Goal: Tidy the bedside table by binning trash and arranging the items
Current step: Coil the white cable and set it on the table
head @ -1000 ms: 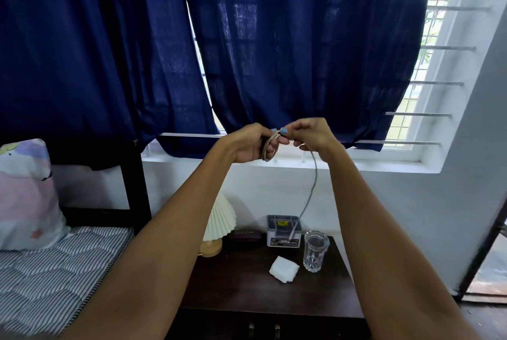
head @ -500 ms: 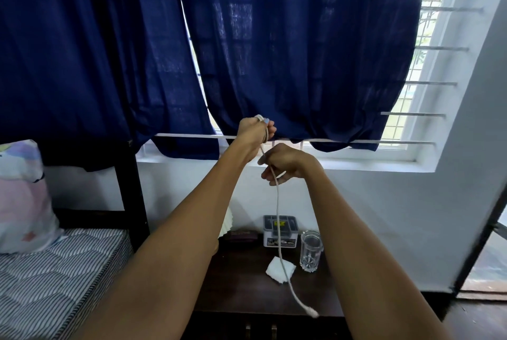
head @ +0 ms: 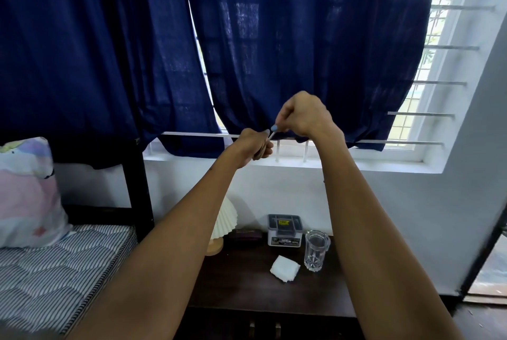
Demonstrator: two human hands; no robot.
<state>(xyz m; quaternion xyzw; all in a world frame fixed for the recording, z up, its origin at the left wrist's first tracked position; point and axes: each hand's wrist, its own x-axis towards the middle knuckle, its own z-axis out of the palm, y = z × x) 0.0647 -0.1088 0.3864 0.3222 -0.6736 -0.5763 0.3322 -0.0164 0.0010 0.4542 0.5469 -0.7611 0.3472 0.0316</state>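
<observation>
Both arms are raised in front of the window, well above the dark wooden bedside table (head: 247,287). My left hand (head: 253,145) grips a coiled white cable, mostly hidden inside the fist. My right hand (head: 303,114), just above it, pinches the short free end of that cable (head: 272,135). On the table lie a crumpled white tissue (head: 284,268), a clear glass (head: 316,250), a small grey organiser box (head: 285,230) and a dark case (head: 247,235).
A white pleated lamp (head: 223,223) on a wooden base stands at the table's back left, partly behind my left arm. A bed with a striped mattress (head: 55,271) and a pillow (head: 26,191) is on the left. Blue curtains (head: 301,51) cover the barred window.
The long cable tail that hung down to the table has been wound up into my left hand. My right hand rose from below my left hand to above it.
</observation>
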